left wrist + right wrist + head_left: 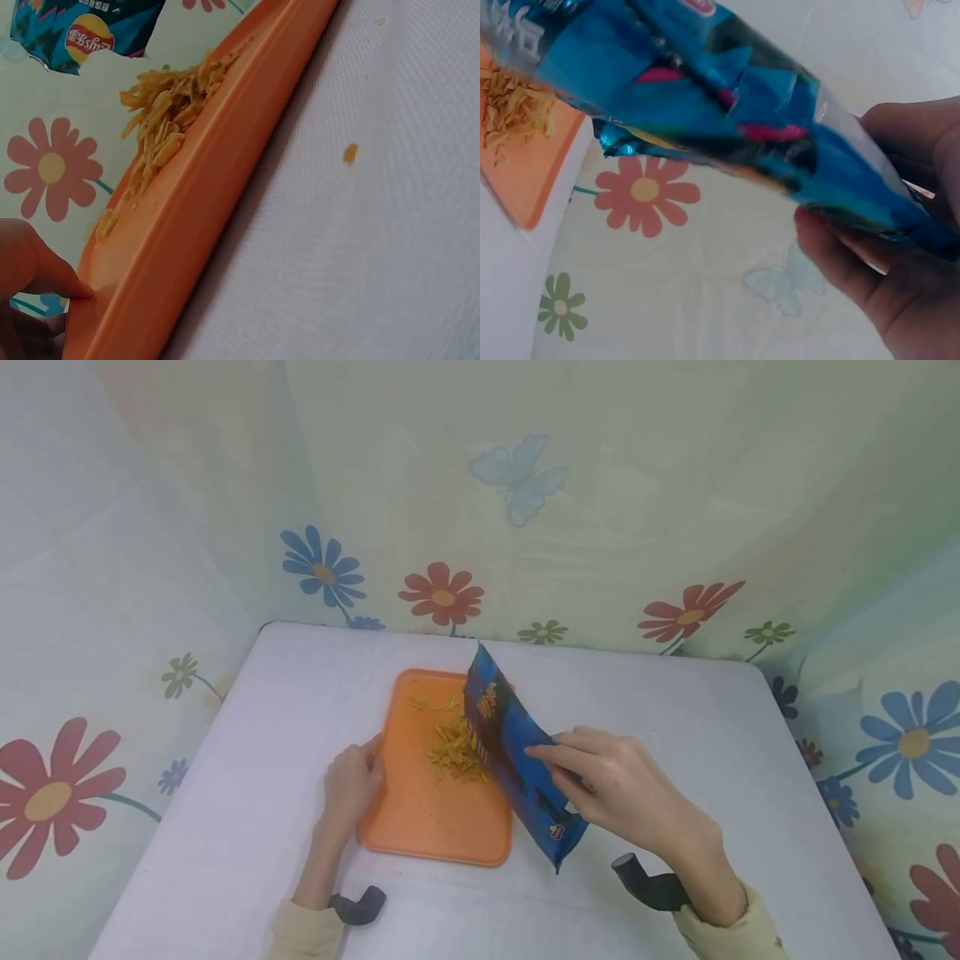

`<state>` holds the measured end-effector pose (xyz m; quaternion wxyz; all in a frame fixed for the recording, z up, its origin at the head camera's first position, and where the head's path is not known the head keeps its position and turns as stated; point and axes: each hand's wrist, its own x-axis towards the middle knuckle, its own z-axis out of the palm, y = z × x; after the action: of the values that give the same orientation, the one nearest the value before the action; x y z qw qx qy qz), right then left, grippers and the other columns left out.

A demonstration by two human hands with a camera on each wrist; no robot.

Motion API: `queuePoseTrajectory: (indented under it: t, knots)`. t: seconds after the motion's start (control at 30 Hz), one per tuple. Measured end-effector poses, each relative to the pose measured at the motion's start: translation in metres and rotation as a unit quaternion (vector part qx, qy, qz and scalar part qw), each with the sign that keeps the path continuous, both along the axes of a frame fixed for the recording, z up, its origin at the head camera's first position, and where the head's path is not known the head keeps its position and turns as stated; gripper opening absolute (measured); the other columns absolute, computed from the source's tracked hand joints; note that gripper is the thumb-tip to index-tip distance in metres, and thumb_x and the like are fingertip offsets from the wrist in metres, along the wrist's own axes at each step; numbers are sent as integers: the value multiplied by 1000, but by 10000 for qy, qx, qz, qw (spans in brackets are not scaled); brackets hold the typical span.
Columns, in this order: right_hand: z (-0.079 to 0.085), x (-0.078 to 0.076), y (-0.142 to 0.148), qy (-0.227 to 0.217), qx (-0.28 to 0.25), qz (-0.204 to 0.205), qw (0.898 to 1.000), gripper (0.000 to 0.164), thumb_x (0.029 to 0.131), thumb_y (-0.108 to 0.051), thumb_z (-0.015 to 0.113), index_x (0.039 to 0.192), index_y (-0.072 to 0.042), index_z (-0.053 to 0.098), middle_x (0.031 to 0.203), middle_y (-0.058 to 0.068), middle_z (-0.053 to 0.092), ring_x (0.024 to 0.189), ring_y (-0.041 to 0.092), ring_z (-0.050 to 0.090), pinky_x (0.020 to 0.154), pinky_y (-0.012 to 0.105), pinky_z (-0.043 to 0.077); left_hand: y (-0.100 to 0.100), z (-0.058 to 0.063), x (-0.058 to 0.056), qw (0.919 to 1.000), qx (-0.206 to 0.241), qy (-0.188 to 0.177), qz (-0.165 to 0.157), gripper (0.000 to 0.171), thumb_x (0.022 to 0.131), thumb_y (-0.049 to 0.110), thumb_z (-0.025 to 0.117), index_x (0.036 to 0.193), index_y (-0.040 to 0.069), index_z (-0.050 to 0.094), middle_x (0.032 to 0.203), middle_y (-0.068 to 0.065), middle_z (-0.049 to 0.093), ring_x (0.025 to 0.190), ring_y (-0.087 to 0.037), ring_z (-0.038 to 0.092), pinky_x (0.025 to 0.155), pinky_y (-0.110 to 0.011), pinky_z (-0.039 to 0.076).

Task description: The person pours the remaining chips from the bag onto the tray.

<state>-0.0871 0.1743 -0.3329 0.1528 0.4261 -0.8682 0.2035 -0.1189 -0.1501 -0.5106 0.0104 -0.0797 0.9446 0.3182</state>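
My left hand (351,787) pinches the left edge of an orange tray (431,818), its thumb on the inner side of the rim in the left wrist view. A pile of yellow chip pieces (454,755) lies on the tray, with a few strays near the far end. My right hand (611,781) grips a blue Lay's chip bag (517,752) between thumb and fingers. The bag is tilted over the tray's right side and overlaps the pile in the head view. Creases run across the foil in the right wrist view, and the bag's inside is hidden.
A white cloth covers the table (315,693). A small crumb (350,154) lies on the cloth beside the tray. Curtains (600,527) printed with flowers and a butterfly hang behind and at both sides. A dark curved piece (360,906) sits at each wrist.
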Motion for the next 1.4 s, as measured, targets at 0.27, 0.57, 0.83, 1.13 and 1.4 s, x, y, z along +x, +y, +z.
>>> queuePoseTrajectory:
  t: [0.27, 0.57, 0.83, 1.13, 1.4]
  knots:
    - [-2, 1, 1, 86, 32, -21, 10000, 29, 75, -1, 75, 102, -11, 76, 82, -5, 68, 63, 0, 49, 52, 7, 37, -1, -3, 1, 10000, 60, -37, -31, 45, 95, 12, 52, 139, 9, 53, 65, -4, 48, 48, -13, 42, 45, -23, 36]
    - [-9, 3, 2, 206, -215, -67, 9995, 33, 72, -3, 79, 104, -11, 75, 84, -3, 69, 62, 0, 56, 54, 9, 43, -2, -4, 1, 9999, 62, 89, -76, 44, 94, 12, 53, 138, 8, 54, 64, -4, 47, 48, -13, 41, 45, -23, 35]
    - [-19, 6, 3, 147, -649, -305, 9973, 35, 71, 2, 79, 104, -9, 75, 81, -3, 68, 58, -2, 49, 50, 6, 38, -4, -2, -1, 9998, 86, 130, -118, 45, 93, 11, 53, 138, 9, 53, 63, -4, 46, 47, -13, 40, 43, -23, 34]
    - [-38, 9, 6, -156, -970, -679, 9928, 32, 74, 3, 77, 105, -6, 74, 87, 1, 70, 63, 2, 59, 56, 7, 47, -3, -6, -3, 9998, 27, 133, -108, 46, 93, 11, 53, 139, 10, 53, 62, -3, 46, 47, -13, 40, 44, -24, 34]
    - [-50, 9, 6, -21, -1426, -1045, 9842, 33, 74, 6, 75, 106, -2, 73, 82, 4, 68, 58, 4, 53, 53, 7, 43, -3, -6, -1, 9998, 39, 144, -96, 46, 93, 11, 53, 139, 9, 53, 64, -4, 47, 48, -14, 41, 45, -24, 35]
